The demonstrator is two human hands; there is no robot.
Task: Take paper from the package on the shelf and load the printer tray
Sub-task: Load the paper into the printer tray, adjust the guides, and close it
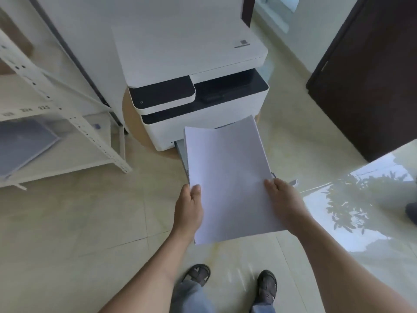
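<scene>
Forearms reached in from the bottom edge, and both hands gripped a stack of white paper [228,179] by its near half. On the stack's left edge, the left hand [189,211] was closed, thumb on top and fingers hidden beneath. At the right edge the right hand [285,202] was clamped the same way, thumb pressed on the top sheet. Tilted, the paper was held above the grey tray [181,154], which stuck out from the bottom front of the printer [198,96]; the stack's far end was close to the printer's front, and whether it touched the tray could not be told. A low round wooden stand [130,129] carried the printer. To the left stood a white metal shelf [83,129], with a bluish package [24,143] lying flat on it. Two dark sandals [266,285] stood on the pale tiled floor [90,222] below the paper. At the right hung a dark door [372,75].
</scene>
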